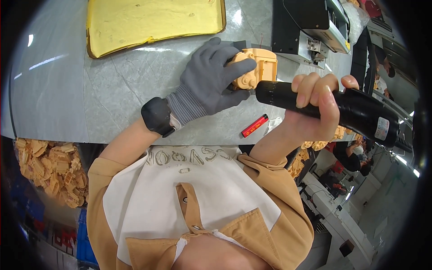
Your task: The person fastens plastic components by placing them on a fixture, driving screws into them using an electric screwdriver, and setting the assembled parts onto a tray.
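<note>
Orange moulded plastic part sits clenched in my grey-gloved left grip; my bare right grip grasps a black cylindrical power tool, nose touching the part's right side.

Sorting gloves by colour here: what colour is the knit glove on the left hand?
Grey, with a striped ribbed cuff; the knit glove shows best in the head view.

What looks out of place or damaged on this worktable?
The yellow foam pad at the table's far edge looks worn: its near edge is ragged and its surface pitted. A small red stick-shaped item lies loose near the right hand. Nothing is spilled.
</note>
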The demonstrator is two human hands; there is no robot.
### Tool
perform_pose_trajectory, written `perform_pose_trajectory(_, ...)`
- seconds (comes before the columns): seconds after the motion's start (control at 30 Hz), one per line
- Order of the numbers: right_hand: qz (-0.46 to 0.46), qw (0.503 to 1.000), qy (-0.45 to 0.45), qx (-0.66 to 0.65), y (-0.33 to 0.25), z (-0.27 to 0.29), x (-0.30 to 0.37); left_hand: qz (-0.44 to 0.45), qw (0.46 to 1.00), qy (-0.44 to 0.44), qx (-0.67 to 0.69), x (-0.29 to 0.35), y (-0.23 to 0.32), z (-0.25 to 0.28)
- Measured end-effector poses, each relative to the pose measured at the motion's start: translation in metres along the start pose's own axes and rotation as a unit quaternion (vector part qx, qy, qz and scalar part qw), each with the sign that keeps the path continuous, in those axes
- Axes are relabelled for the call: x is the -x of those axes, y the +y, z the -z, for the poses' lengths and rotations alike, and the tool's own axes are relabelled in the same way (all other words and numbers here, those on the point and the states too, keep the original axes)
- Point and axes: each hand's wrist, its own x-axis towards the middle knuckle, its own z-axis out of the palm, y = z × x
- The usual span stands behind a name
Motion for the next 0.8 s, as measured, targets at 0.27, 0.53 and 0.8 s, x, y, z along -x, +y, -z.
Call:
perform_pose_trajectory(0.27,0.035,0.999,0.021,-0.006,-0.0104,0.0066,0.0018,0.015,1.000,-0.007,0.006,0.0034,0.0016,0.0006)
perform_pose_trajectory(0.53,0.017,1.000,0.018,0.000,-0.0054,0.0091,0.0027,0.009,1.000,0.002,0.010,0.0011,0.0031,-0.0005)
perform_pose_trajectory(0.8,0.009,1.000,0.006,-0.008,-0.0030,0.0095,0.0030,0.006,1.000,0.002,0.015,0.0013,0.0004,0.0003)
